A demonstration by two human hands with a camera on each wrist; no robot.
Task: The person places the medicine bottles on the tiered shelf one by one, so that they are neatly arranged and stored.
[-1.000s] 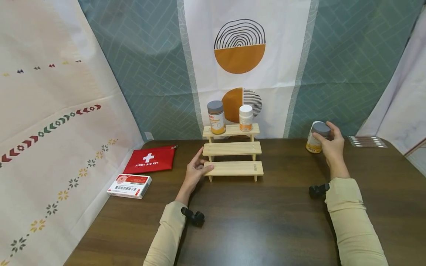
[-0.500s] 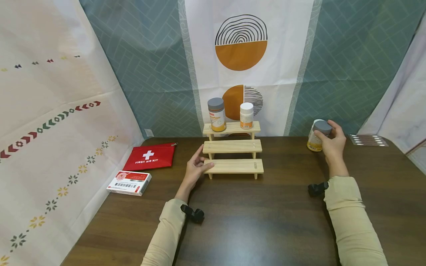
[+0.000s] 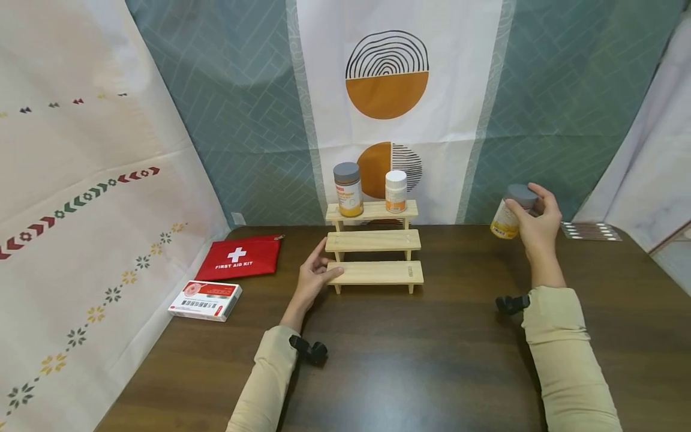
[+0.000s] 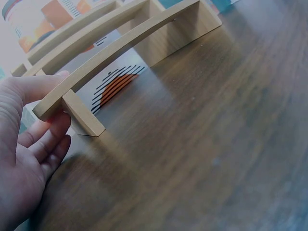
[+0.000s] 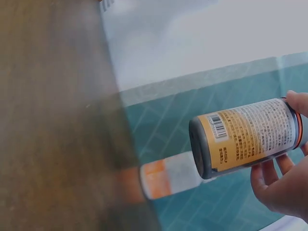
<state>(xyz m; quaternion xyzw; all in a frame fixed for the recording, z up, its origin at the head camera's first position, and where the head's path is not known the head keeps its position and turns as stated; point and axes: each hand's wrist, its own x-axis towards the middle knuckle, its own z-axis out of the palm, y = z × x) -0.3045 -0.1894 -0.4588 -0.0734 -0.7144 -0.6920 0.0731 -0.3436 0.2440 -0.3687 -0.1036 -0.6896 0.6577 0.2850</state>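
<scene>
Above the right part of the surface (image 3: 459,348), close to its back edge, is the grey-capped bottle (image 3: 505,218), held in your right hand (image 3: 541,231). The fingers (image 5: 259,180) are grasping it around the cap end, with your thumb opposite; the bottle leans slightly and its base is lifted clear. Your right forearm reaches straight forward in a pale sleeve (image 3: 569,360). On the yellow-and-white label (image 5: 248,130) you can see a barcode (image 5: 218,126) and dense small print, which I cannot read surely. Behind this bottle, in the right wrist view, a white-and-orange bottle (image 5: 175,175) stands partly hidden.

Your left arm reaches forward at a slant, and your left hand (image 3: 312,279) pinches the left end of the lowest shelf of the wooden stand (image 3: 373,241), thumb on top, other fingers below. This shelf has a mark at its right end, too small for reading. On the top shelf stand a second grey-capped bottle (image 3: 349,195) and a white-capped bottle (image 3: 396,195), their writing unclear.

Farther left, the red pouch (image 3: 237,258) says "FIRST AID KIT" under a white cross. Just before it lies a red-and-white box (image 3: 205,300), with characters too small to read.
</scene>
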